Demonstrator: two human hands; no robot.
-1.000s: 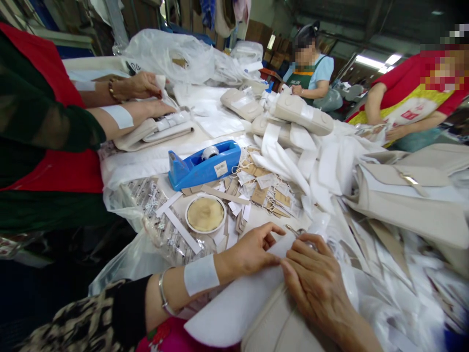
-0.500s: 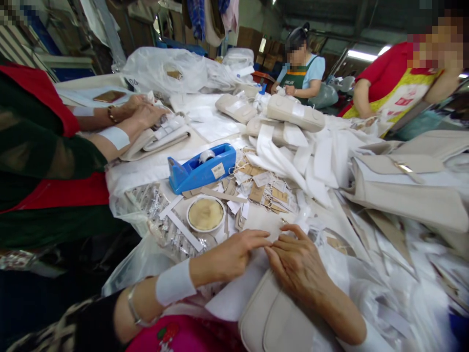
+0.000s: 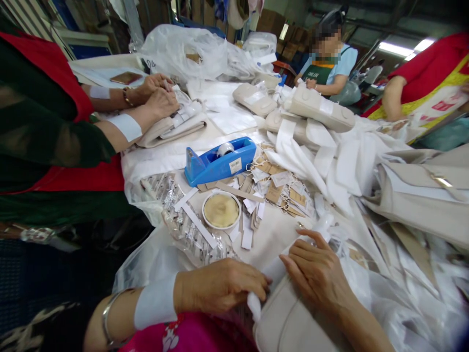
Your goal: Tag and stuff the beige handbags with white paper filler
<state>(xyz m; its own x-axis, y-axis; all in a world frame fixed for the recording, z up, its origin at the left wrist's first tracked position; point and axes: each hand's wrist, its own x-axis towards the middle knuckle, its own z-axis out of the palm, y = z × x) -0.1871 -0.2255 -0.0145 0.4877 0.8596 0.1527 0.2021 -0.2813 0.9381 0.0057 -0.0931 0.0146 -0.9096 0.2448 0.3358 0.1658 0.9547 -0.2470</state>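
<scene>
My left hand (image 3: 222,286) is closed in a pinch on the bunched end of a white foam sheet (image 3: 269,274) at the bottom centre. My right hand (image 3: 317,274) lies just to its right, fingers bent over the same sheet and resting on a beige handbag (image 3: 286,322) in my lap. A white strip is wrapped round my left forearm (image 3: 156,303), next to a silver bangle.
A blue tape dispenser (image 3: 218,164), a round dish of tan paste (image 3: 221,210) and scattered paper tags (image 3: 278,190) lie on the table. Beige bags (image 3: 421,195) and white wrapping (image 3: 322,161) are piled right. Another person's arms (image 3: 146,105) work left; two people sit beyond.
My left hand has drawn back toward me and gathered the foam sheet's end into its fingers. My right hand slid with it along the bag. The view shifted slightly.
</scene>
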